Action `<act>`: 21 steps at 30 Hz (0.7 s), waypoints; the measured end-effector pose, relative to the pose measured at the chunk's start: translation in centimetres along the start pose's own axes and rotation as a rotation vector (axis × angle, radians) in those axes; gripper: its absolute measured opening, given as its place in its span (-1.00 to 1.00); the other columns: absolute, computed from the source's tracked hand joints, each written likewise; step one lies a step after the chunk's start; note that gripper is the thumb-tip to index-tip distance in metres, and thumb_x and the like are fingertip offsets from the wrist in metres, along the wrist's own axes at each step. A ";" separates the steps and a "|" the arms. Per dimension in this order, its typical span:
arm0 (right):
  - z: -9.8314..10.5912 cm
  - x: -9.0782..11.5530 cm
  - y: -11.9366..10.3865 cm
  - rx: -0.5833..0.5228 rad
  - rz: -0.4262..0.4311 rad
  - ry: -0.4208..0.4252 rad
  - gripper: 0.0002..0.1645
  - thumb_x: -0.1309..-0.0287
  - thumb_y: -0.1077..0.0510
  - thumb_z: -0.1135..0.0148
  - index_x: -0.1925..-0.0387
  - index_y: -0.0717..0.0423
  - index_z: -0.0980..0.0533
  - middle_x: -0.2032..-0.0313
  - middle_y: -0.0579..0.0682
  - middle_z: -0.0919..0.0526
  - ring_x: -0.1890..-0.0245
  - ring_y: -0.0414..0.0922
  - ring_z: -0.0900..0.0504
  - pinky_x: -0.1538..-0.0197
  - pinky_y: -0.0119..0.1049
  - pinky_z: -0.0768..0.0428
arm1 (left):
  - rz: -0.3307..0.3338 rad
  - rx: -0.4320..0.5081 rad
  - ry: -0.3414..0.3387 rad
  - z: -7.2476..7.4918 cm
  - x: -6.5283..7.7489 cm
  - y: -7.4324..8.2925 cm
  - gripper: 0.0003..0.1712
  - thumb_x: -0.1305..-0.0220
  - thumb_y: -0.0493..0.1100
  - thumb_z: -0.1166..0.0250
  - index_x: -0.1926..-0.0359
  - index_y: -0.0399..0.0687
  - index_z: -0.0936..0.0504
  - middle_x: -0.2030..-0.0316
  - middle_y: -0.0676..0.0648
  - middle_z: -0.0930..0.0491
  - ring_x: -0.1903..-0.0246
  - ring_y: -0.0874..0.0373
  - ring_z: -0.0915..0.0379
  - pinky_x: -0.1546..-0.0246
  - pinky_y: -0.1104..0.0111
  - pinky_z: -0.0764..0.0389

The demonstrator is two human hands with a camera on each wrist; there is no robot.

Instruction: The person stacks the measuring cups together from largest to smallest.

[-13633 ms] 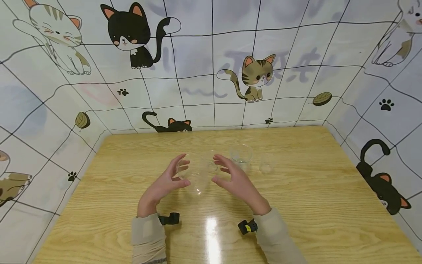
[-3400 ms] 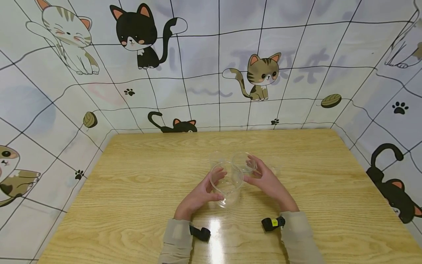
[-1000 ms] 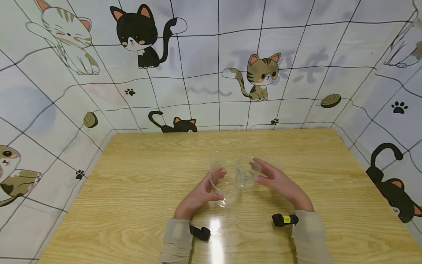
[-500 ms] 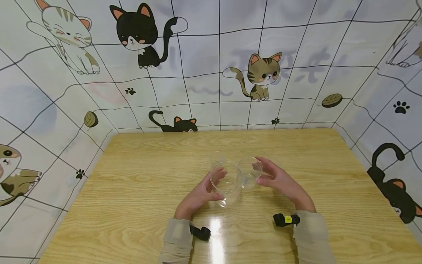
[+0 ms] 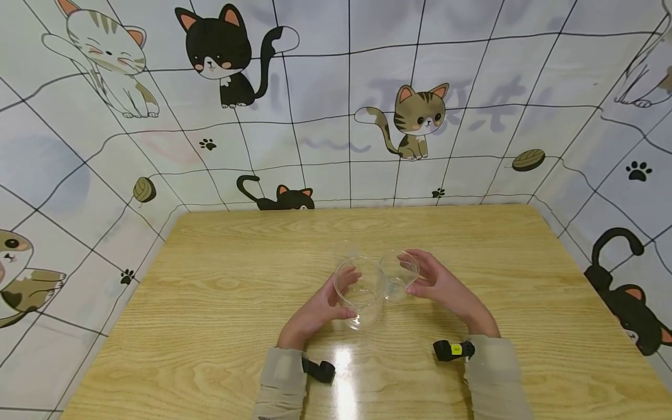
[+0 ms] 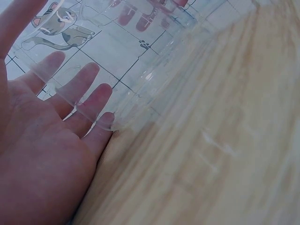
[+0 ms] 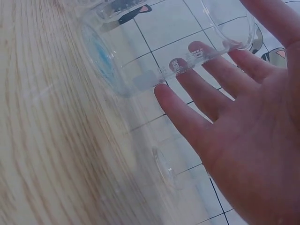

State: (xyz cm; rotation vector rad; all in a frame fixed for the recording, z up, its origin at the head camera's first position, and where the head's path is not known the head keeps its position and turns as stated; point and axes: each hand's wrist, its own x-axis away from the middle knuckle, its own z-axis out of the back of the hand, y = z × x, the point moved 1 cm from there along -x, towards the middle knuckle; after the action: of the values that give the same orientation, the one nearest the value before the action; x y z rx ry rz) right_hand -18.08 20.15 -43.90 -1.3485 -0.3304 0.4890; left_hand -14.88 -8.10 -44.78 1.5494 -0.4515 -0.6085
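A large clear beaker (image 5: 369,294) stands mid-table with its wide mouth up. My left hand (image 5: 321,308) holds its left side, thumb at the near side and fingers behind the glass. Right beside it is a smaller clear beaker (image 5: 395,273), with white printed marks (image 7: 180,65) and a bluish base in the right wrist view. The right hand (image 5: 448,291) holds this one from the right, its fingertips against the wall. In the left wrist view, the fingers (image 6: 96,101) lie along the big beaker's glass. The two beakers' walls overlap in the head view.
Another faint clear vessel (image 5: 345,249) stands just behind the large beaker. Past the right hand, a round clear glass base (image 7: 164,166) shows in the right wrist view. The wooden table (image 5: 236,262) meets cat-printed cloth walls (image 5: 315,134) on three sides.
Since the oldest frame, the large beaker and left hand have shifted right. The right hand has taken hold of the smaller beaker and drawn it nearer. In the last half second almost nothing moves.
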 end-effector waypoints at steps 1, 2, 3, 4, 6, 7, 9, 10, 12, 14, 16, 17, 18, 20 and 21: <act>0.0 0.0 0.0 0.002 -0.001 0.001 -0.14 -0.05 0.23 -0.22 -0.31 -0.11 -0.01 -0.28 0.01 -0.15 -0.27 0.01 -0.09 -0.16 0.15 -0.12 | -0.001 0.001 0.000 0.0 0.0 0.0 -0.04 -0.06 -0.26 -0.30 -0.36 -0.05 0.11 -0.32 -0.19 0.01 -0.31 -0.01 0.19 -0.22 -0.01 0.15; 0.0 0.0 0.0 0.008 -0.004 0.004 -0.12 -0.04 0.24 -0.23 -0.31 -0.14 0.00 -0.27 0.00 -0.16 -0.27 0.01 -0.11 -0.15 0.14 -0.16 | -0.001 0.002 -0.001 0.0 0.0 0.0 -0.03 -0.06 -0.26 -0.30 -0.36 -0.07 0.12 -0.32 -0.19 0.01 -0.31 -0.01 0.19 -0.22 -0.01 0.15; 0.0 0.0 0.0 0.017 -0.004 0.007 -0.11 -0.04 0.25 -0.23 -0.31 -0.17 0.00 -0.27 0.00 -0.16 -0.26 0.01 -0.11 -0.13 0.13 -0.19 | -0.003 0.003 -0.003 0.0 0.0 0.0 -0.03 -0.06 -0.26 -0.30 -0.36 -0.09 0.13 -0.32 -0.20 0.02 -0.31 -0.01 0.19 -0.22 -0.01 0.14; -0.1 0.0 0.0 0.027 -0.006 0.008 -0.10 -0.04 0.26 -0.23 -0.31 -0.21 0.01 -0.27 0.00 -0.16 -0.26 0.01 -0.12 -0.13 0.12 -0.21 | -0.006 0.004 -0.005 0.0 0.0 0.0 -0.03 -0.06 -0.27 -0.29 -0.36 -0.11 0.14 -0.32 -0.20 0.02 -0.31 -0.01 0.19 -0.22 -0.01 0.15; -0.2 0.0 -0.1 0.046 -0.008 0.012 -0.09 -0.03 0.26 -0.23 -0.31 -0.26 0.01 -0.26 0.00 -0.17 -0.25 0.02 -0.14 -0.10 0.10 -0.26 | -0.009 0.007 -0.005 0.0 0.0 0.0 -0.02 -0.05 -0.29 -0.29 -0.36 -0.13 0.14 -0.32 -0.20 0.02 -0.31 0.00 0.19 -0.22 0.00 0.14; -0.2 -0.1 -0.1 0.056 -0.005 0.013 -0.08 -0.03 0.26 -0.23 -0.31 -0.26 0.01 -0.25 0.01 -0.17 -0.25 0.03 -0.14 -0.10 0.10 -0.26 | -0.010 0.007 -0.006 0.0 0.0 -0.1 -0.02 -0.05 -0.29 -0.29 -0.36 -0.13 0.14 -0.32 -0.20 0.02 -0.31 0.00 0.19 -0.22 0.00 0.14; -0.3 -0.1 -0.1 0.068 -0.005 0.015 -0.08 -0.03 0.26 -0.24 -0.31 -0.27 0.00 -0.24 0.01 -0.16 -0.24 0.06 -0.15 -0.08 0.09 -0.29 | -0.010 0.010 -0.004 0.0 0.0 -0.1 -0.03 -0.05 -0.30 -0.29 -0.36 -0.12 0.14 -0.32 -0.20 0.02 -0.31 0.01 0.18 -0.23 0.00 0.14; -0.3 -0.1 0.0 0.073 -0.008 0.015 -0.08 -0.02 0.25 -0.24 -0.31 -0.27 0.00 -0.24 0.01 -0.16 -0.23 0.08 -0.15 -0.06 0.08 -0.32 | -0.009 0.009 -0.003 0.0 0.0 -0.1 -0.03 -0.05 -0.30 -0.29 -0.36 -0.11 0.13 -0.32 -0.19 0.02 -0.31 0.01 0.18 -0.23 0.00 0.14; -0.4 -0.1 0.0 0.078 -0.013 0.019 -0.08 -0.02 0.25 -0.25 -0.32 -0.27 0.00 -0.23 0.01 -0.16 -0.21 0.11 -0.18 -0.02 0.05 -0.37 | -0.006 0.007 0.000 0.0 0.0 -0.1 -0.03 -0.05 -0.28 -0.29 -0.36 -0.08 0.12 -0.32 -0.18 0.02 -0.31 0.01 0.18 -0.23 0.00 0.14; -0.5 -0.2 0.1 0.076 -0.013 0.021 -0.07 -0.02 0.26 -0.25 -0.32 -0.25 0.00 -0.23 0.02 -0.17 -0.20 0.14 -0.19 0.00 0.04 -0.38 | -0.003 0.002 0.004 0.0 0.1 -0.1 -0.04 -0.05 -0.27 -0.30 -0.36 -0.04 0.10 -0.32 -0.18 0.01 -0.31 0.01 0.18 -0.23 0.00 0.15; -0.5 -0.3 0.2 0.067 -0.001 0.017 -0.07 -0.02 0.29 -0.23 -0.32 -0.22 0.00 -0.24 0.03 -0.17 -0.22 0.12 -0.17 -0.04 0.07 -0.34 | 0.001 -0.005 0.005 0.0 0.1 -0.2 -0.04 -0.05 -0.26 -0.30 -0.36 0.00 0.10 -0.32 -0.17 0.02 -0.32 0.01 0.19 -0.22 0.00 0.15; -0.5 -0.3 0.2 0.059 0.006 0.014 -0.08 -0.03 0.30 -0.22 -0.32 -0.21 0.01 -0.25 0.03 -0.17 -0.23 0.11 -0.15 -0.07 0.09 -0.30 | 0.002 -0.007 0.006 0.0 0.1 -0.2 -0.04 -0.05 -0.25 -0.30 -0.36 0.01 0.10 -0.32 -0.17 0.02 -0.32 0.01 0.19 -0.23 0.00 0.15; -0.6 -0.3 0.3 0.052 0.012 0.010 -0.08 -0.03 0.31 -0.22 -0.32 -0.21 0.01 -0.25 0.03 -0.17 -0.24 0.09 -0.13 -0.10 0.12 -0.25 | 0.001 -0.010 0.007 0.0 0.1 -0.2 -0.04 -0.05 -0.25 -0.30 -0.36 0.00 0.10 -0.32 -0.17 0.02 -0.32 0.01 0.19 -0.22 -0.01 0.15; -0.6 -0.4 0.4 0.034 0.023 0.000 -0.08 -0.04 0.33 -0.20 -0.32 -0.23 0.02 -0.27 0.04 -0.16 -0.27 0.05 -0.08 -0.14 0.15 -0.16 | 0.001 -0.011 0.010 0.0 0.1 -0.2 -0.04 -0.05 -0.26 -0.30 -0.36 0.02 0.09 -0.32 -0.18 0.01 -0.32 0.01 0.19 -0.23 0.00 0.15; -0.6 -0.4 0.4 0.027 0.026 -0.004 -0.08 -0.04 0.33 -0.20 -0.32 -0.23 0.02 -0.27 0.04 -0.15 -0.28 0.04 -0.07 -0.15 0.16 -0.14 | 0.001 -0.010 0.008 0.0 0.1 -0.2 -0.04 -0.06 -0.26 -0.30 -0.36 0.02 0.09 -0.32 -0.18 0.02 -0.32 0.01 0.20 -0.22 -0.01 0.15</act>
State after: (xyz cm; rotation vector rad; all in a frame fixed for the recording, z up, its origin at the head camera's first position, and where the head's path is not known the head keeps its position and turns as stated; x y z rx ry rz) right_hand -18.22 19.49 -44.38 -1.3273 -0.3090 0.5168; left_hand -14.85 -8.17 -45.00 1.5412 -0.4426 -0.6033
